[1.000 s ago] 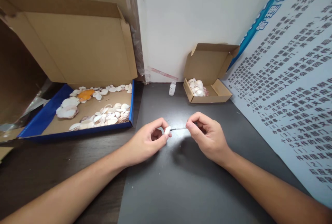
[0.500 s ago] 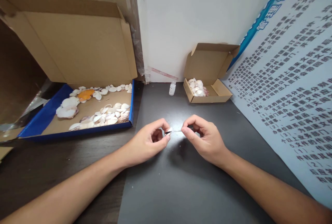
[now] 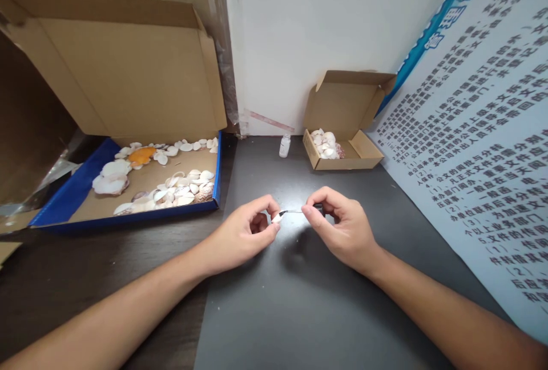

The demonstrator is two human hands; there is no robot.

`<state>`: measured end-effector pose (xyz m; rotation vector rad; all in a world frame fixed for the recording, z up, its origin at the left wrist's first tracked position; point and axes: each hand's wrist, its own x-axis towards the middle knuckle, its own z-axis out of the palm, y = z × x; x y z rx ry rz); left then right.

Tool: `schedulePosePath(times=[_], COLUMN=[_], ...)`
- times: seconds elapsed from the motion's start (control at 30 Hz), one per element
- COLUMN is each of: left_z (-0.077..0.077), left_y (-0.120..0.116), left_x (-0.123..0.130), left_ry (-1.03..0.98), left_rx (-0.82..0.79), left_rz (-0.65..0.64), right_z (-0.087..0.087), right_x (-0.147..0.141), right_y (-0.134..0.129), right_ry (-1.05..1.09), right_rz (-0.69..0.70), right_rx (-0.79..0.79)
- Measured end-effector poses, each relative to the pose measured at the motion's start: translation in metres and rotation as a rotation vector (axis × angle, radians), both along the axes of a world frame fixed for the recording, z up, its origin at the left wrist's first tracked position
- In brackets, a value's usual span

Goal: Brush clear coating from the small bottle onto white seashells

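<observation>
Between thumb and fingertips, my left hand (image 3: 246, 234) pinches a small white shell (image 3: 277, 218) above the dark grey mat. My right hand (image 3: 342, 227) holds a thin brush-like tool (image 3: 293, 211) with a slim metal shaft; its dark tip points left and meets the shell's upper edge. Part of the tool is hidden by my right fingers. Behind the hands, a small clear bottle (image 3: 285, 145) with a whitish look stands upright on the mat.
At left lies an open blue-edged box (image 3: 217, 173) with several white shells and an orange one (image 3: 141, 156). A small open cardboard box (image 3: 349, 163) with several shells stands back right. A printed sheet (image 3: 475, 147) slants along the right; a white wall (image 3: 317, 21) rises behind.
The tool has moved slightly up and right with my right hand. The shell in my left fingers is tilted differently, showing more of its white surface.
</observation>
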<state>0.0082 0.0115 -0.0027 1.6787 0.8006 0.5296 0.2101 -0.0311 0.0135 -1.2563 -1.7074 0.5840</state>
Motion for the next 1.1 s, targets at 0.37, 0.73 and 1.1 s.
schedulePosePath(times=[0.37, 0.73, 1.1], left_z=[0.0009, 0.003, -0.0049], left_y=[-0.0004, -0.0024, -0.0038], left_x=[-0.001, 0.0015, 0.0041], left_ry=[0.01, 0.012, -0.013], left_rx=[-0.02, -0.016, -0.186], left_rz=[-0.006, 0.007, 0.069], right_z=[0.0013, 0.0009, -0.0003], right_x=[-0.0014, -0.0005, 0.0011], right_y=[0.0005, -0.0005, 0.0026], right_ry=[-0.005, -0.036, -0.028], right_rz=[0.041, 0.06, 0.039], right_rx=[-0.039, -0.017, -0.049])
